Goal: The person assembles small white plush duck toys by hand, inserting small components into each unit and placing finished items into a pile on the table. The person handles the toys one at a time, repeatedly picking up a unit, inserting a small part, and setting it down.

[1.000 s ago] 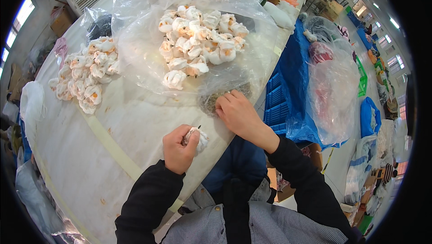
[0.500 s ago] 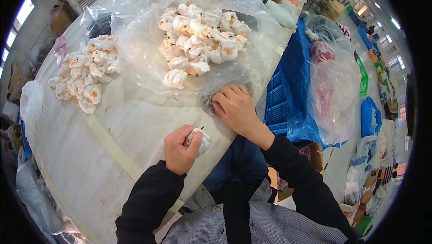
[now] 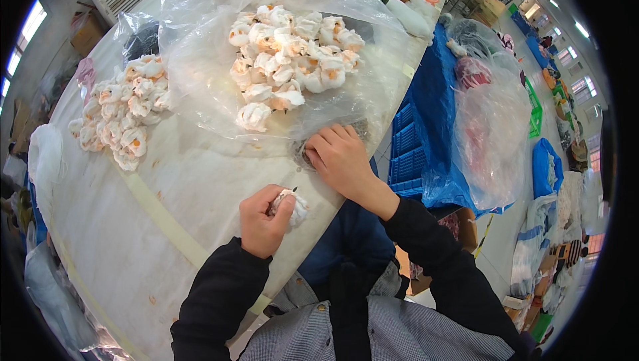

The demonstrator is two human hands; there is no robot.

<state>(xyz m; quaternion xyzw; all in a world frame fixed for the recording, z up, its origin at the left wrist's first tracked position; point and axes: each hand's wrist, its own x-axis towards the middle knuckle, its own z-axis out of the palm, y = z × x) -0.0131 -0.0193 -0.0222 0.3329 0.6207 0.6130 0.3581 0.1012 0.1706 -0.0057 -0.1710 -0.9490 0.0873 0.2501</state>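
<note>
My left hand [image 3: 265, 222] is closed round a white fabric flower head [image 3: 293, 210], whose short dark stem tip points up past the thumb. Farther right, my right hand [image 3: 341, 161] reaches to a small clear plastic bag [image 3: 299, 155] of fine grey-brown pieces, its fingers curled down and pressed together. What those fingertips pinch is hidden. Beyond the hands, a pile of white and peach flower heads [image 3: 286, 61] with orange centres lies on a large clear plastic sheet [image 3: 200, 95]. A second flower pile [image 3: 126, 108] sits at the left.
The pale tabletop [image 3: 200, 188] carries a strip of yellowish tape [image 3: 160, 211]. Just right of the table edge stand blue crates [image 3: 407, 151] and a blue plastic cover [image 3: 432, 121], with a clear bag of pinkish goods [image 3: 489, 135]. White netting [image 3: 46, 161] hangs at the left edge.
The view has shifted slightly, so the scene sits a little farther left. My right fingers have moved slightly at the small bag; my left hand still holds the flower head.
</note>
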